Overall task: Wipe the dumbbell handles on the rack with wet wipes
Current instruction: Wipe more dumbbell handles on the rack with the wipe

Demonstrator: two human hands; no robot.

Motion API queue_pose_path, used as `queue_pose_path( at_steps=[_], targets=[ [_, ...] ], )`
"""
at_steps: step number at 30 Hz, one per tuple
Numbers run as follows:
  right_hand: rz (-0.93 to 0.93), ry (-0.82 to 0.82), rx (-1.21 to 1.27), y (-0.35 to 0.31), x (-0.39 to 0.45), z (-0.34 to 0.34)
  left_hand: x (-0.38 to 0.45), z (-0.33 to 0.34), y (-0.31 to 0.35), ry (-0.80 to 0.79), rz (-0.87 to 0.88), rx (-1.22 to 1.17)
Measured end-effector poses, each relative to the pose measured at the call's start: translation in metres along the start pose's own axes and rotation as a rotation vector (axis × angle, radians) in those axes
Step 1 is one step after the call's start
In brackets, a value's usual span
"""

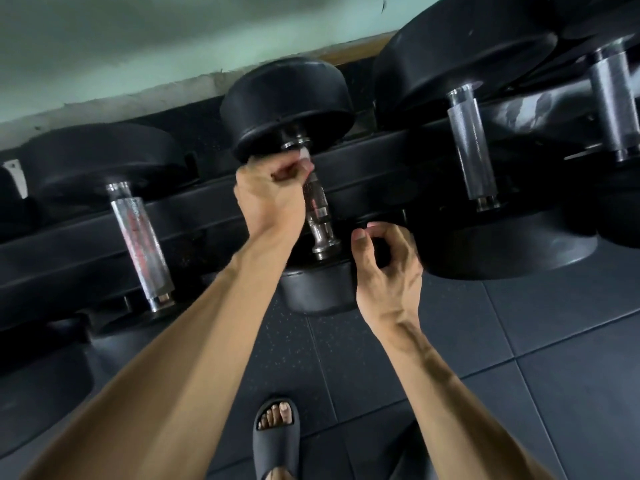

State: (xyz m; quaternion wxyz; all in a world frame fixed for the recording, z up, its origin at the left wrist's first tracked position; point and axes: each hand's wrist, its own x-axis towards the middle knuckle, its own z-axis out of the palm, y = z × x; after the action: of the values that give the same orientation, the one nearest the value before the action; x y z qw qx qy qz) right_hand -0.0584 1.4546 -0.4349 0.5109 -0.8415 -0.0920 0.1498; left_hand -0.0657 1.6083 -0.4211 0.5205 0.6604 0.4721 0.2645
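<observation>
Left hand (273, 192) pinched limp, light wet wipe (305, 160) against rigid, slick chrome handle (317, 209); beside handle, right hand (384, 268) was loosely curled, holding nothing.

A dark slide sandal (277, 441) rests on grey floor tiles (554, 375) below a pale green wall (138, 46).

Pale green wall (138, 46) behind; dark speckled rubber floor tiles (554, 358) below.

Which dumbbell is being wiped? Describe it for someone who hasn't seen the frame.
On the black rack along the wall, take the middle dumbbell, between two with straight knurled handles. Its contoured chrome handle is gripped by the left hand holding a wet wipe.
</observation>
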Motion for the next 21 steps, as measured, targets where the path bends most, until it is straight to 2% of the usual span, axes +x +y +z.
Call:
queue_pose_path(
  at_steps=[6,10,15,19,21],
  targets=[
    [-0.007,-0.009,-0.004,0.002,0.0,-0.001,-0.01,-0.013,0.0,-0.106,-0.001,0.055],
    [-0.01,-0.003,-0.009,0.004,0.001,0.001,0.002,-0.008,0.005,-0.079,0.127,0.142],
    [-0.009,-0.019,-0.02,0.005,0.002,0.0,-0.025,-0.019,-0.001,-0.209,0.284,0.33],
    [-0.01,-0.019,-0.021,0.006,0.002,0.001,-0.002,-0.009,0.008,-0.078,0.307,0.352],
    [-0.01,-0.011,-0.017,0.007,0.002,0.001,-0.005,-0.007,0.008,-0.076,0.292,0.35]
  ],
)
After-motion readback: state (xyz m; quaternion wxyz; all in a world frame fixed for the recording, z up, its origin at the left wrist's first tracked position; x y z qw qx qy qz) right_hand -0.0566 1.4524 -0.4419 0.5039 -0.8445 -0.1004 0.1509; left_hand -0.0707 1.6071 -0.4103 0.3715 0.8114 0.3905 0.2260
